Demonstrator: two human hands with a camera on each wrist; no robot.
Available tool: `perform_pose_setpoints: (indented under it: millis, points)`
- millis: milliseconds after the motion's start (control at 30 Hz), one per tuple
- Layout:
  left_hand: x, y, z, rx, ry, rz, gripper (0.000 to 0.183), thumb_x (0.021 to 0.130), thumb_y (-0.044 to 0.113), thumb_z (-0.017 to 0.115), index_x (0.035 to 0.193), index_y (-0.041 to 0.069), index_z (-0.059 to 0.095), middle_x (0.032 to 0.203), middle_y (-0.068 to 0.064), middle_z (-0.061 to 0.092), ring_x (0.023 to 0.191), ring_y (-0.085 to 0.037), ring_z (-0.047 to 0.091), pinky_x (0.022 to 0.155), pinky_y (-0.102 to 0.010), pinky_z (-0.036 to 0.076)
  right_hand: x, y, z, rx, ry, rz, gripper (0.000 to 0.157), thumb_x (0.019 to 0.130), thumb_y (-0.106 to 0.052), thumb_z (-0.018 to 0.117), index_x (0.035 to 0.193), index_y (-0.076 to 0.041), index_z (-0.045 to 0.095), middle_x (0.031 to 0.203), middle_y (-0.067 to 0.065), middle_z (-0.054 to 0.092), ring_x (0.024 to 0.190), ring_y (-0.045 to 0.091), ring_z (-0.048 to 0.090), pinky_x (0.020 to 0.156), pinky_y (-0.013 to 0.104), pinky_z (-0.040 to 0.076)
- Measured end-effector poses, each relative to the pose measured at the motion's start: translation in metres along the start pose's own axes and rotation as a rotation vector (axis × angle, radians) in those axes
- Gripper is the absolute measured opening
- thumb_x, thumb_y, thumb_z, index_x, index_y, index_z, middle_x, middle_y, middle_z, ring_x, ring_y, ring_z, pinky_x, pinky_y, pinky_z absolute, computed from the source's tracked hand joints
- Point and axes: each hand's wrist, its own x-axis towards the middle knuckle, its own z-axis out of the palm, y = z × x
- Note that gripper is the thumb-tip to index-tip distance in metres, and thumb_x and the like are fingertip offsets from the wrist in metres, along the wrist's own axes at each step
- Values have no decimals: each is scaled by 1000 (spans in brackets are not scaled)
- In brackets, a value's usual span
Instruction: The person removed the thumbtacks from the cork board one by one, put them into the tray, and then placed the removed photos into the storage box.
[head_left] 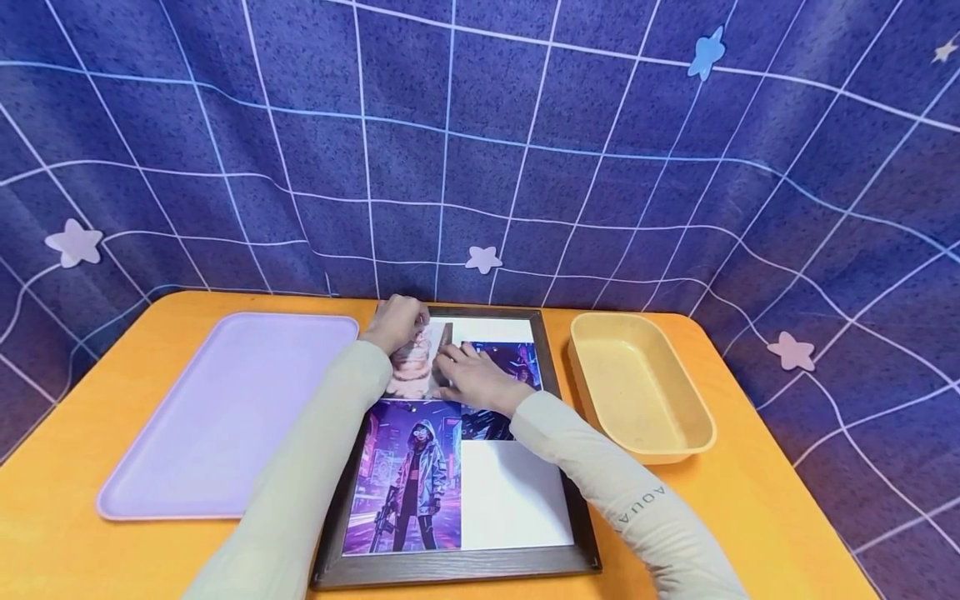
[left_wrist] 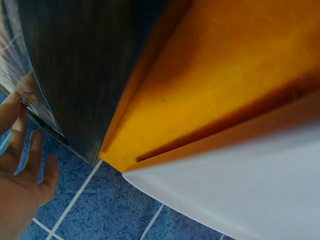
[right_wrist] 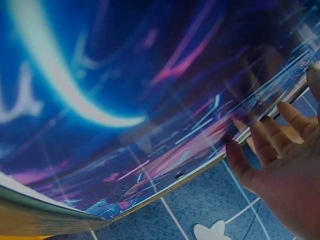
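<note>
A dark brown picture frame (head_left: pixel 459 569) lies before me, with several prints on its white backing. My left hand (head_left: pixel 400 323) is at the top left of the frame and pinches the upper part of a pale pink print (head_left: pixel 408 379). In the left wrist view the thumb and forefinger of the left hand (left_wrist: pixel 22 185) meet at the print's edge while the other fingers hang loose. My right hand (head_left: pixel 480 379) reaches over a dark blue-purple print (head_left: pixel 517 358), its fingertips on the pink print's right side. Below lies a purple print of a hooded figure (head_left: pixel 416 483).
A flat lilac tray (head_left: pixel 225 417) lies left of the frame, and a deep yellow tub (head_left: pixel 637 392) stands to its right. Bare white backing (head_left: pixel 517 500) shows at the frame's lower right. Behind the orange table (head_left: pixel 750 500) hangs a blue grid-patterned curtain (head_left: pixel 480 150).
</note>
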Motion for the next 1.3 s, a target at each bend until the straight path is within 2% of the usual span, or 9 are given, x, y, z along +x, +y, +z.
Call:
perform_pose_setpoints:
  millis: [233,633,900,1300]
  points:
    - [-1,1,0,-14,-8,-5,12,79,5,62,83,12,71,89,-3,70,89,-27,61,79,-48,41,0,0,1,-8,1,-1,42,90,-44,50,122,-17,47,131,2,42,121,25,37,99,50,36]
    - [1,-1,0,32,-8,19,12,76,8,62,83,13,70,89,-4,69,87,-29,60,76,-47,40,0,0,0,-9,-3,9,44,90,-43,50,125,-18,45,137,3,39,126,29,35,100,51,35]
    - [1,-1,2,78,-3,56,9,75,9,64,81,14,69,87,-6,68,85,-30,60,74,-47,40,0,0,1,-29,7,-1,44,90,-44,50,125,-17,45,134,2,40,120,26,38,97,49,38]
    - [0,-1,2,108,-7,76,6,74,12,70,79,14,67,83,-5,67,83,-30,60,73,-46,39,0,-1,0,-23,-15,12,45,91,-43,48,128,-18,43,136,3,39,130,34,33,100,53,35]
